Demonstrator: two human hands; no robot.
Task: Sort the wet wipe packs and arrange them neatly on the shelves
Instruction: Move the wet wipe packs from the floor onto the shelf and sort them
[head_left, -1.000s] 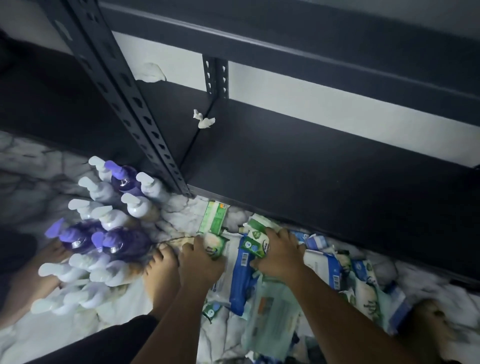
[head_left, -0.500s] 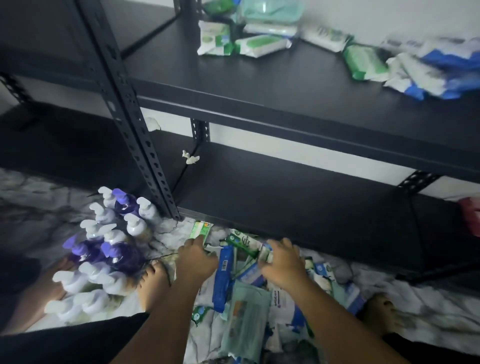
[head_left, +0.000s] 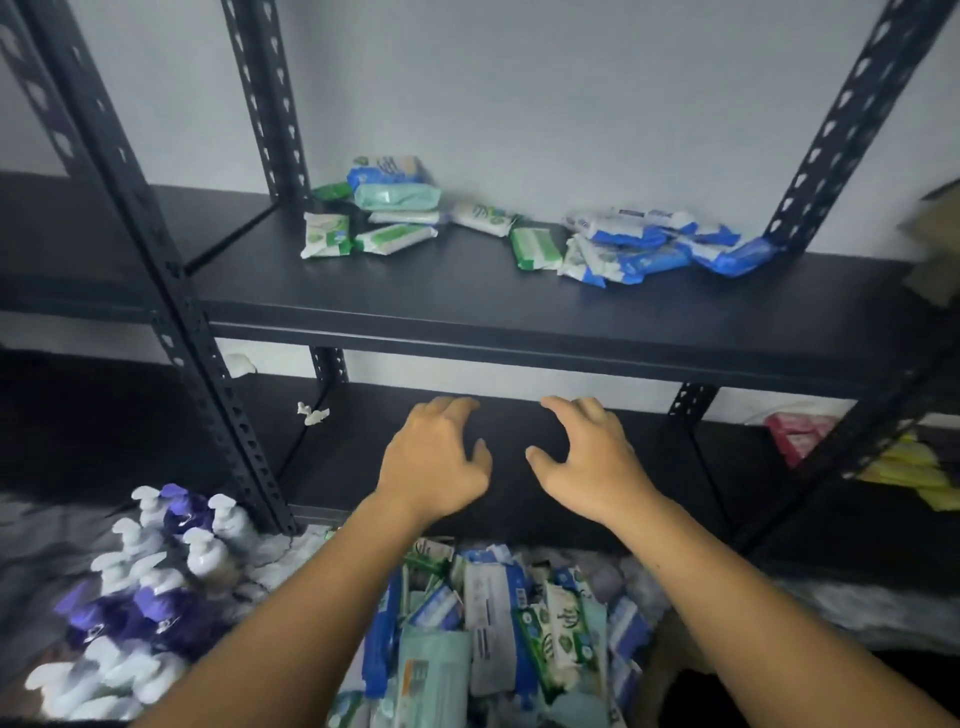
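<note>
We raised our left hand and right hand off the pile of packs, both grips wide and empty, so nothing went to the shelf.

The near end of the floor pile of wet wipe packs ran off the bottom edge, and both forearms covered parts of it. The left hand and right hand showed only their backs; whether their fingertips touched the lower shelf could not be told. Print on the upper-shelf packs was too small to read. At far right a blurred brownish shape was cut by the edge, and pink packs sat partly behind a post. The pump bottles at near left were smeared, labels unreadable
</note>
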